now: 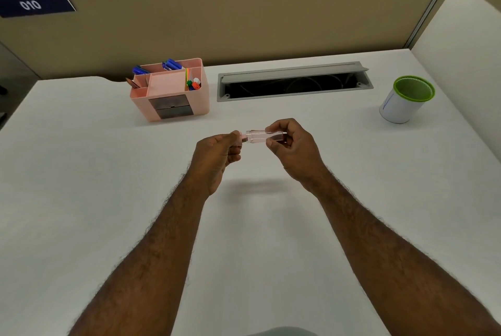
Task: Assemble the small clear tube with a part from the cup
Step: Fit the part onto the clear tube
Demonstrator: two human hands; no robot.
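Left hand [217,152]: fingers closed, pinching a small pinkish part [242,137] at the tips; too small for me to tell its shape.

Between the hands, above the table [81,173]: that part meets the left end of the small clear tube [257,137], lying sideways. Touching or just started in, I cannot tell.

Right hand [290,150]: thumb and fingers clamped on the tube's right half.

Far right of the hands, well apart: green-rimmed cup [405,99].

I judge the joining step is in hand. Next move calls for keeping both pieces on one line and pressing them together, perhaps with a twist.
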